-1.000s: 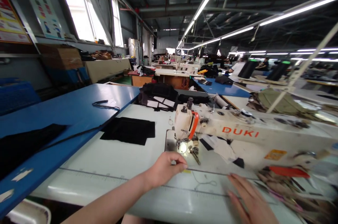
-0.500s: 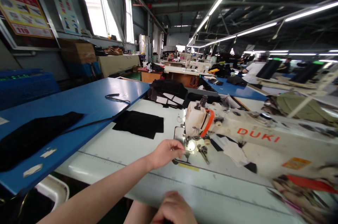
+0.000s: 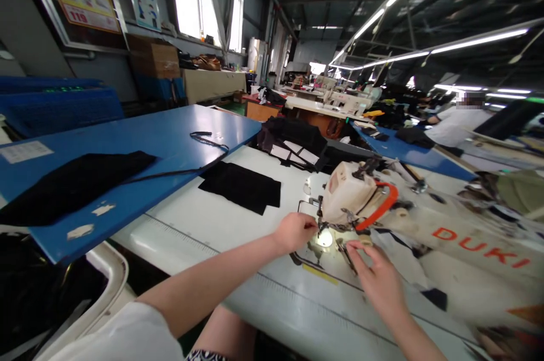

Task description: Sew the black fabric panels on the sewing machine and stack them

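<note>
A white sewing machine with an orange guard stands on the pale table, its lamp lighting the needle plate. My left hand is at the left of the needle area, thumb and fingertips pinched together; anything between them is too small to make out. To the right of the needle my right hand reaches to the small metal attachment, its thumb and forefinger brought together at it. Whether it grips that part is unclear. A flat black fabric piece lies left of the machine.
A blue table adjoins on the left, bearing black cloth and a black strip. Dark fabric with white patches lies behind the machine. White and black scraps lie under its arm. A person in white is at the far right.
My right hand has risen from the table's front edge to the metal attachment beside the needle. My left hand stays near the needle. The camera view has shifted, and the machine appears farther right.
</note>
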{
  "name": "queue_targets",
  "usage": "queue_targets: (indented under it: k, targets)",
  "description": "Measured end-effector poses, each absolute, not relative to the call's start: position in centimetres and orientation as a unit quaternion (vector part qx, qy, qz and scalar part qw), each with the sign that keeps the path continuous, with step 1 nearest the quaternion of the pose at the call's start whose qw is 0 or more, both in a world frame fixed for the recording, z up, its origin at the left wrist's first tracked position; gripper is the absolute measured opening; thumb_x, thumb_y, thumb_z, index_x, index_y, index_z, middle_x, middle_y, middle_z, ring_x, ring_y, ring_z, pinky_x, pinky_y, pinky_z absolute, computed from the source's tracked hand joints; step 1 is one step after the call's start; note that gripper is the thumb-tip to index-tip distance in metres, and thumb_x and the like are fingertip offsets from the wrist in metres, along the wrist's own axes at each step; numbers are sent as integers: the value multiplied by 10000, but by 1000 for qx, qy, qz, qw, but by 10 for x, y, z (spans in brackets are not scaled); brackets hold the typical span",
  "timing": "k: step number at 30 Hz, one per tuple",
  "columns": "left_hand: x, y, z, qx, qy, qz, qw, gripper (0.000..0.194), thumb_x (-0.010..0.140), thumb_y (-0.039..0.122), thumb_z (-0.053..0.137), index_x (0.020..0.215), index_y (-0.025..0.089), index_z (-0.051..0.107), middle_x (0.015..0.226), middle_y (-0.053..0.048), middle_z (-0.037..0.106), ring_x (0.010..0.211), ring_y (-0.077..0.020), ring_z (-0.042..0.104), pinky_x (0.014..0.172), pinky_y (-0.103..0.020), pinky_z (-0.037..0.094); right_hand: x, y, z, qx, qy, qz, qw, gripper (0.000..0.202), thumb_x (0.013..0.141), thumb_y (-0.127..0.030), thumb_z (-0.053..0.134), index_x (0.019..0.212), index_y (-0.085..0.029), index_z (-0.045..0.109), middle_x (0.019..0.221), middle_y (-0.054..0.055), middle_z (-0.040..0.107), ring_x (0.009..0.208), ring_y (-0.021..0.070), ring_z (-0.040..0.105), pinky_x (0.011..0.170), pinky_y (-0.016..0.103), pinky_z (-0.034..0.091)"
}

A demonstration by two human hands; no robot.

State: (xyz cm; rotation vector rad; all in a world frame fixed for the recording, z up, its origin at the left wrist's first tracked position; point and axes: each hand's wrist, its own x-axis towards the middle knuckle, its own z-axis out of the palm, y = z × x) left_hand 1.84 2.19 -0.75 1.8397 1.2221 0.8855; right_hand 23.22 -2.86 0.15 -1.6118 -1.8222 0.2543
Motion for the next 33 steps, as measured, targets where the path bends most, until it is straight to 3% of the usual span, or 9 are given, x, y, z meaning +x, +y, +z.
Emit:
queue_targets:
  k: [4,8,12,17,27,33]
  targets:
    - [18,25,-7,746,466,339,335,188,757,165,523,785,189,707,829,-1,683,761,-148,592,701,-212,428,225,-13,-5,-594,-732,73,325,353,818,-514,482,862,-214,663,886,63,688,877,243,619,794,356,463]
    - [20,23,-9,753,465,341,317,219,757,138,493,789,186,704,836,-5,683,767,-144,602,715,-206,437,221,-5,-14,-614,-720,61,317,394,800,-555,488,870,-220,684,844,69,704,825,251,633,698,333,485]
    - [23,23,-12,750,471,340,317,213,732,137,492,769,193,694,792,6,677,717,-131,595,653,-188,434,224,-1,-21,-646,-687,54,329,431,762,-600,510,786,-210,692,754,68,707,710,249,637,598,312,482]
    - [25,24,-14,731,486,346,331,215,725,159,488,775,202,692,761,13,672,695,-121,590,616,-181,424,228,-1,-26,-667,-651,94,350,470,718,-619,546,828,-187,696,782,74,712,680,245,637,569,302,483]
    - [25,28,-13,734,485,332,340,219,737,166,496,814,205,698,797,11,685,716,-124,599,638,-183,439,222,-1,-22,-692,-612,130,359,453,655,-617,588,752,-183,676,755,84,710,729,280,640,781,386,481]
    - [21,26,-9,734,480,332,347,227,730,149,496,811,199,702,788,10,687,707,-120,600,632,-177,441,222,-1,-22,-700,-600,135,362,440,640,-613,598,724,-187,669,699,76,703,715,277,646,783,378,489]
